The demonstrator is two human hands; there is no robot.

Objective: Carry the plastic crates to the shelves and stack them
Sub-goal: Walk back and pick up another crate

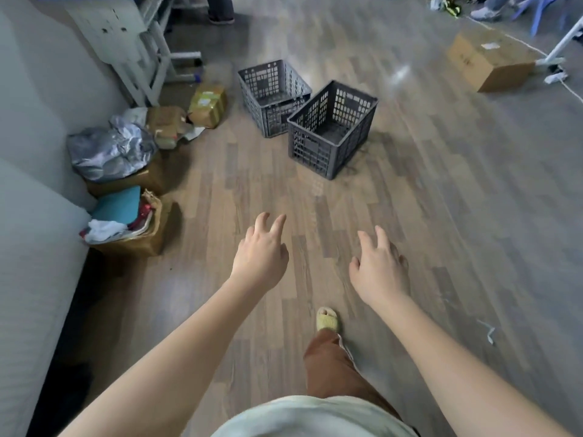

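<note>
Two grey perforated plastic crates stand on the wooden floor ahead of me, both empty. The nearer crate [331,130] is dark grey and sits upright. Behind it to the left, the lighter grey crate [273,96] is tilted and touches the nearer one. My left hand [260,253] and my right hand [378,269] reach forward over the floor, short of the crates, fingers loosely spread and holding nothing. My foot in a yellow slipper [328,320] steps forward between my arms.
A white sofa [34,216] runs along the left. Beside it lie cardboard boxes with clothes and bags [126,212] and a yellow parcel [208,105]. A white metal frame [148,55] stands at the back left. A cardboard box [489,61] sits at the far right. Other people's feet show at the top.
</note>
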